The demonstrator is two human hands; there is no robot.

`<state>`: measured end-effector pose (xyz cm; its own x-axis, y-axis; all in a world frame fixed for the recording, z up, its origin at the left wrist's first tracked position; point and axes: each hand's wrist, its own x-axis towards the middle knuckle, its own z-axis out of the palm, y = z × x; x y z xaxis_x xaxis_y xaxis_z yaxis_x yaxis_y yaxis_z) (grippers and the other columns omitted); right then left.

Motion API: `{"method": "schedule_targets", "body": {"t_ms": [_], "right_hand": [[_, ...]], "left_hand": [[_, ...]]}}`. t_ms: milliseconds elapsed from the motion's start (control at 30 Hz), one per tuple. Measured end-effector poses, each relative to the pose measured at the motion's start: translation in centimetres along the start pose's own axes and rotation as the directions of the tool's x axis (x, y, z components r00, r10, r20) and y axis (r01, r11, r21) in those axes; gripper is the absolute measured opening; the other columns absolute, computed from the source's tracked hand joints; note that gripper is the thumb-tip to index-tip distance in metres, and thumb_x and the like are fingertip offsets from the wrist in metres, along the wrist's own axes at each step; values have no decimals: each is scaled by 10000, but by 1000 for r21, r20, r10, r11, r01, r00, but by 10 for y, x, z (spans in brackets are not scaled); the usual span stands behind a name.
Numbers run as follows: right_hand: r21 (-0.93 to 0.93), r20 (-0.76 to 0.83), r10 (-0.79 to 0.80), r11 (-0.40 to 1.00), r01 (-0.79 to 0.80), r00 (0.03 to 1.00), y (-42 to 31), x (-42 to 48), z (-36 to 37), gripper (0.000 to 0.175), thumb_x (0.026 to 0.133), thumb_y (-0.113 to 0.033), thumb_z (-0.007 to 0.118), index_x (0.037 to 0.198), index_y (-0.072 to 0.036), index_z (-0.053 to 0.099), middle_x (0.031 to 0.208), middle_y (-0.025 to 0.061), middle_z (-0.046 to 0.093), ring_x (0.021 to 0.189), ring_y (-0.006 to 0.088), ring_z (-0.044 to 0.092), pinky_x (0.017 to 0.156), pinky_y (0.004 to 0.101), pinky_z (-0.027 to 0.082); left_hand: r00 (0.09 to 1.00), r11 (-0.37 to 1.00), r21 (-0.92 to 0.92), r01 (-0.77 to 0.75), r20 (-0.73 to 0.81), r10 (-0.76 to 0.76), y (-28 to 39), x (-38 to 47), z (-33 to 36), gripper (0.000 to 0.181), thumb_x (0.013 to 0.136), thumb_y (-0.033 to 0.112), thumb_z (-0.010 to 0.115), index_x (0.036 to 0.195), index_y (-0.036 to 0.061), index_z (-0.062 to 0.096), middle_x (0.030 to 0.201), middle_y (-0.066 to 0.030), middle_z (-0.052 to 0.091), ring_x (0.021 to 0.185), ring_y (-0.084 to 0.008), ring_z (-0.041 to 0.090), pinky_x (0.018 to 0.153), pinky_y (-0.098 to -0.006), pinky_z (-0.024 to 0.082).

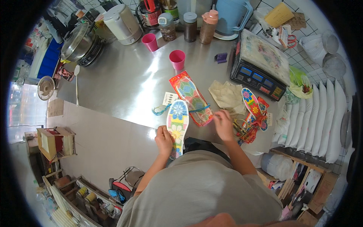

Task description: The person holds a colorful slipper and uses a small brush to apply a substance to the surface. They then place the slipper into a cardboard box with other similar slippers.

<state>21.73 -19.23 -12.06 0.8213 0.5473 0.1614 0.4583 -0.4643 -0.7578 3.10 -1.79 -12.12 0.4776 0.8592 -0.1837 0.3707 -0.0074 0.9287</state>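
My left hand (163, 139) grips the edge of a cross-stitched shoe insole (177, 124) with a blue, yellow, pink and green pattern. The insole is held upright along the table's front edge. My right hand (224, 123) is raised to its right with the fingers drawn together; whether a needle or thread is between them is too small to tell. Blue thread (200, 108) runs to the right of the insole, with a loose bundle of it on the left. Beyond the insole lies a red packet (190, 95) with more patterned insoles, beside a white card (170, 98).
Scissors (240, 126), red thread (251, 132), a floral insole (250, 102) and a beige cloth (227, 95) lie to the right, before a digital scale (259, 68). Two pink cups (177, 60), bottles and a kettle (122, 25) stand farther back on the steel table (119, 82).
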Motion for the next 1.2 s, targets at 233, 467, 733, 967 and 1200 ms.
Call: {"method": "schedule_targets", "body": {"t_ms": [233,467,733,967,1200], "right_hand": [[-633,-68,44,770,-77,997,77,-49,-45,326,704,-44,595,1025,-23,540,994,169,538,973,339,511,876,414,407],[-169,12,120,979,-116,993,19,-50,-65,338,678,-41,618,1007,-26,537,964,150,544,890,334,549,783,383,464],[-204,423,-194,932,301,885,-65,-16,-37,409,695,-153,676,1049,-34,509,1029,135,516,954,318,522,835,393,426],[-236,528,-352,813,532,772,-73,-4,-17,462,679,-196,698,1070,-40,509,1042,103,508,1010,280,489,884,390,393],[-236,488,-419,781,578,766,-74,-4,3,450,681,-203,699,1057,-40,514,1008,98,504,968,277,491,849,386,395]], "left_hand": [[1000,995,102,7,19,-9,-6,4,6,186,942,147,448,837,0,492,572,-117,526,471,-220,506,474,-353,402],[985,978,141,-157,-48,165,-12,4,13,192,964,173,405,848,22,436,553,-68,508,468,-148,500,455,-315,406],[990,978,152,-142,19,141,6,-6,6,188,962,214,398,930,30,426,674,-191,572,620,-389,581,531,-429,441],[964,943,199,-265,17,267,16,-13,0,179,957,212,411,953,34,422,714,-208,587,665,-412,584,551,-451,441],[985,973,152,-174,42,170,16,-16,-1,180,949,199,438,932,20,441,684,-200,590,634,-387,596,535,-434,454]]}}
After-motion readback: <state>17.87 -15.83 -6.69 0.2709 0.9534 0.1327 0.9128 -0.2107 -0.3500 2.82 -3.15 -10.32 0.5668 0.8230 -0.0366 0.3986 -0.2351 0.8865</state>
